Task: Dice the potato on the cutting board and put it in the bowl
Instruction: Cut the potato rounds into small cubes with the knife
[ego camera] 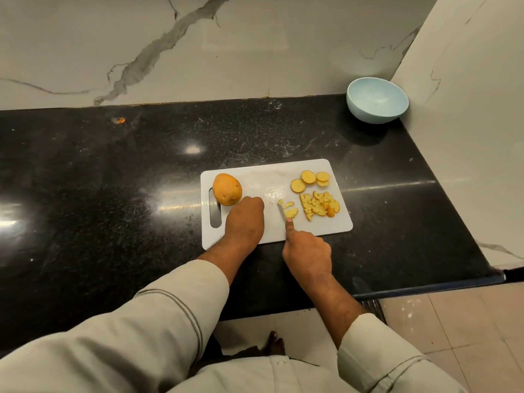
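From the head camera, a white plastic cutting board (272, 177) lay on a black speckled stone counter (113, 180). At its left end sat the uncut remainder of a tan-skinned potato (227, 189), beside the board's handle slot. Toward the right lay a few round yellow slices (309, 178) and, nearer the person, a loose heap of small diced pieces (319, 205).

The right hand (309, 255) clenched a small steel-bladed knife (281, 212), forefinger stretched along its spine, the blade resting by a partly cut slice (290, 212). The left hand (245, 219) lay knuckles-up on the board just beside the potato; its fingertips were hidden, so whether they pinched anything could not be told.

The pale blue round bowl (377, 99) stood well apart in the far corner, apparently holding nothing yet.

The risks seemed these: the loose slice could skid under the blade with no hand steadying it; the left hand's fingers lay near the cut; and carrying dice that far could scatter them.
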Demonstrator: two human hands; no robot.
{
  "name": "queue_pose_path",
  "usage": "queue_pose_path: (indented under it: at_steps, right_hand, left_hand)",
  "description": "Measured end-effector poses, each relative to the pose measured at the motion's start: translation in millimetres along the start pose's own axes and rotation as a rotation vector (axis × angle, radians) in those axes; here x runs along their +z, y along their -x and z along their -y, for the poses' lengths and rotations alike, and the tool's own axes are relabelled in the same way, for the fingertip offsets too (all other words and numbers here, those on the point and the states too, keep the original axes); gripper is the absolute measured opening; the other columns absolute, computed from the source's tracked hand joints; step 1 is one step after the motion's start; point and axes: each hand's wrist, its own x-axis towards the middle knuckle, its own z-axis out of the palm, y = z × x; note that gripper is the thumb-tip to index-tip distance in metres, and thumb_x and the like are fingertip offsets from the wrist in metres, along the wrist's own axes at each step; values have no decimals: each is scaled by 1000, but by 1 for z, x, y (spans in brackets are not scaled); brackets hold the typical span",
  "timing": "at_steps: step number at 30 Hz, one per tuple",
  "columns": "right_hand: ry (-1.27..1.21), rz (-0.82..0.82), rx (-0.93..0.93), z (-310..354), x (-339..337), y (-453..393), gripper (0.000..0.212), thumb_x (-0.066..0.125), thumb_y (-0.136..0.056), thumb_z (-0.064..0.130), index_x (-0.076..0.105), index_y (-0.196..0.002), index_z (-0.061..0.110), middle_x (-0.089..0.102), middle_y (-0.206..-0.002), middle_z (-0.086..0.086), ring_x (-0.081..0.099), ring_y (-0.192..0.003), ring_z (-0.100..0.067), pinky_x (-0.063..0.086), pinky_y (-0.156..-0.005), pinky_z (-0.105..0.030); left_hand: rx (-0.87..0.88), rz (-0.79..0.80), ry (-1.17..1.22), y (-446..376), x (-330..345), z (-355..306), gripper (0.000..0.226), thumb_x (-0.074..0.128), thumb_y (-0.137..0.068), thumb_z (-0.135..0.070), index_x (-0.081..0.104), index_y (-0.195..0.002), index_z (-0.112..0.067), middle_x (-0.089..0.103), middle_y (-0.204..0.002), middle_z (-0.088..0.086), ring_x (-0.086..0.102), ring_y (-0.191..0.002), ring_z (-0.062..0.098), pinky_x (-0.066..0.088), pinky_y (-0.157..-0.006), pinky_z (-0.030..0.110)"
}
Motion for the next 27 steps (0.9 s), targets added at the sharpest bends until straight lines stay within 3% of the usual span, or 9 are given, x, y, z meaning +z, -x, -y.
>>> queue_pose_path:
  at_steps: [6, 13, 17, 21, 27]
  right_hand:
    - [1, -12, 68, -31, -8, -4, 50, 33, -100, 28, 27, -150, 28, 66, -92, -4, 64, -79, -24, 39, -58, -31]
    - [42, -50, -49, -22, -16, -13, 50, 34, -100, 29, 29, -149, 27, 66, -87, -1, 63, -74, -24, 36, -53, -31]
    - [22, 60, -120, -6, -13, -24, 53, 33, -100, 28, 21, -152, 27, 63, -91, -3, 61, -75, -24, 36, -54, -32]
    - [-27, 16, 0, -18, -12, -23, 50, 35, -100, 25, 29, -150, 27, 66, -95, -4, 64, -81, -27, 36, -57, -32]
    - [-38, -7, 32, -36, -15, -17, 47, 36, -100, 28, 33, -147, 34, 67, -90, -2, 65, -78, -25, 41, -58, -31]
  left_hand:
    - [5, 18, -61, -2, -1, -4, 19, 50, -96, -9, 61, -112, -8, 61, -112, 12, 62, -99, 28, 51, -82, 34]
    - [37, -2, -135, -17, -16, -24, 21, 46, -92, -3, 59, -108, -10, 63, -109, 11, 63, -97, 30, 48, -68, 34]
    - [96, -20, 24, -43, -19, -33, 25, 50, -92, -6, 61, -113, -12, 59, -118, 10, 56, -110, 29, 45, -89, 35]
    - [129, 61, 175, -68, -14, -48, 32, 57, -94, -16, 59, -126, -17, 53, -133, 5, 49, -123, 24, 40, -102, 34]
    - [93, 84, 272, -81, -3, -67, 44, 68, -86, -36, 60, -126, -18, 50, -130, 6, 51, -118, 26, 43, -95, 35]
